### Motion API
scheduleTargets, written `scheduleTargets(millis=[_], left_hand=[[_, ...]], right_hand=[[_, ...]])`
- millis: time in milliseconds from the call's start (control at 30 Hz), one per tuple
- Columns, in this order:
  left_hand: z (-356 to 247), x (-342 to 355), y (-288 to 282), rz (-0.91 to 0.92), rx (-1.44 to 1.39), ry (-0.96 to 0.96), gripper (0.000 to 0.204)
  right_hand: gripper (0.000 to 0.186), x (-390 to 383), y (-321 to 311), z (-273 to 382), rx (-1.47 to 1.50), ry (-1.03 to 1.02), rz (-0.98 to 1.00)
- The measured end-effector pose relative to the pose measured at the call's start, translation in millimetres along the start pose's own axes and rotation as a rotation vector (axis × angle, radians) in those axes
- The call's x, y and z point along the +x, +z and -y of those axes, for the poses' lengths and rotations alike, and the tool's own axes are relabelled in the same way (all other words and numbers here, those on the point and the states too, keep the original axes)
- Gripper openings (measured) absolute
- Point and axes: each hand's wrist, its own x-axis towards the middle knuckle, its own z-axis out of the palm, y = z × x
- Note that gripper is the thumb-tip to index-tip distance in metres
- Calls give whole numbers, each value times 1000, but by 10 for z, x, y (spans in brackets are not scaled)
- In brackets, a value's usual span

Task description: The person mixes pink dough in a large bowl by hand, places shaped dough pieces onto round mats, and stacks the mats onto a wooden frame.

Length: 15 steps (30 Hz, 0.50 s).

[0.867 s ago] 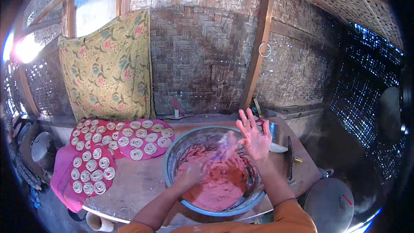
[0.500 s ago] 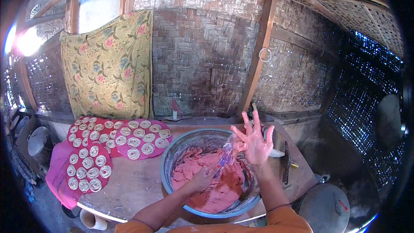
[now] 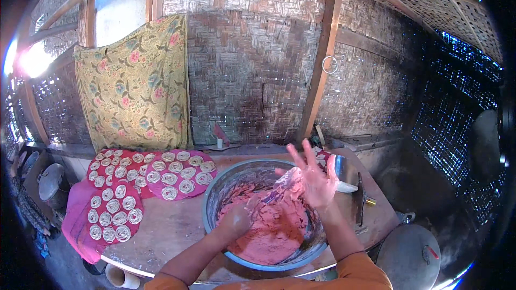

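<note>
The person's right hand (image 3: 319, 185) is raised over the right side of the basin (image 3: 206, 204), empty-looking, fingers spread and smeared pink. The left hand (image 3: 238, 220) bends in over the basin's left half, beside a purple-and-white piece (image 3: 267, 198); blur leaves it impossible to tell whether the fingers grip it. Pink dough (image 3: 269, 244), loose and crumbly, lies inside the basin. Crumbs could drop outside the rim if the sticky right hand swings wide. The purple piece, if it is loose, might get folded into the dough. Because the basin sits near the front edge of the table (image 3: 174, 228), a hard pull could tip it. Left of the basin, pale coils (image 3: 187, 186) could be marked by stray pink bits; right of it, a dark bar (image 3: 361, 198) could be knocked by the forearm.
</note>
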Motion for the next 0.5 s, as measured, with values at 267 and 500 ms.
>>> scheduleTargets(millis=[267,500], left_hand=[[193,105,134,59,-38,230,40],[268,-28,-86,708,10,-83,37]], right_hand=[[82,22,-64,27,189,273,9],[88,-35,-181,-60,76,560,112]])
